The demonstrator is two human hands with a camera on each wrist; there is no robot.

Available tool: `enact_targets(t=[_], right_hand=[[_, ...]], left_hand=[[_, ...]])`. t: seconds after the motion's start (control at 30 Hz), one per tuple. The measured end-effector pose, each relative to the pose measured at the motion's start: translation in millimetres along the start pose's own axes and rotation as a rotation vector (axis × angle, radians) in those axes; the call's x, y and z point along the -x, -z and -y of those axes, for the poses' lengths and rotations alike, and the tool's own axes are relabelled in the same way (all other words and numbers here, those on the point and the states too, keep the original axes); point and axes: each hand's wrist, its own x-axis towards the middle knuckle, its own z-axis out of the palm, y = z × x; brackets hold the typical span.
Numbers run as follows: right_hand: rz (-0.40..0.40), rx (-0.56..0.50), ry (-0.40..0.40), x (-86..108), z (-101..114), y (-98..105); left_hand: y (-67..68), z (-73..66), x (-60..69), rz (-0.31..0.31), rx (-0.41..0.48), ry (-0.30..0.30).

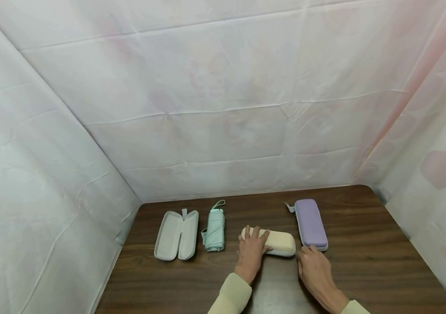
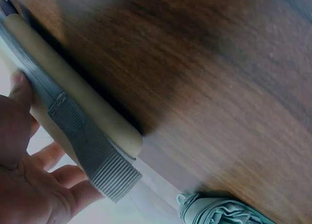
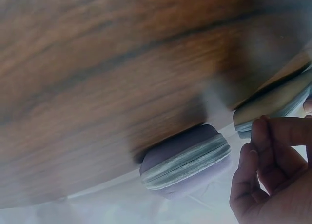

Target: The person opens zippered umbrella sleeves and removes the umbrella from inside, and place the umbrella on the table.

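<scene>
A cream zip case (image 1: 281,242) with a grey zip band lies on the table in front of me. My left hand (image 1: 251,252) holds its left end, fingers spread over the top and thumb along the near side. In the left wrist view, a ribbed grey fabric tab (image 2: 100,153) sticks out from that end. My right hand (image 1: 316,270) is at the case's other end. Its fingertips (image 3: 260,129) are curled together against the zip band in the right wrist view; any zip pull between them is hidden. A closed purple case (image 1: 311,222) lies just beyond the right hand.
An open white case (image 1: 167,237) lies at the far left of the brown wooden table (image 1: 368,248). Beside it is a folded mint umbrella (image 1: 215,231) with a wrist loop. Pale printed sheets (image 1: 223,135) hang behind the table and at both sides.
</scene>
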Motion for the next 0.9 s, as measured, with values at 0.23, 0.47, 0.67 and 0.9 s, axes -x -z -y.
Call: enact_targets(t=[0.23,0.47,0.67,0.9], right_hand=[[0.015,-0.005,0.021,-2.8,5,2],[0.049,0.024,0.019,-2.2,12,1],[0.064,0.041,-0.024,-0.2,20,-1],[0.071,0.055,-0.08,2.3,27,0]], left_hand=[[-1.7,-2.1,-1.0,-0.009,0.02,0.023],[-3.0,-4.4,0.2,-0.032,0.024,0.04],[-4.3,-6.6,0.3,-0.069,0.025,0.055],[-7.8,-9.1,3.0,-0.082,-0.003,0.066]])
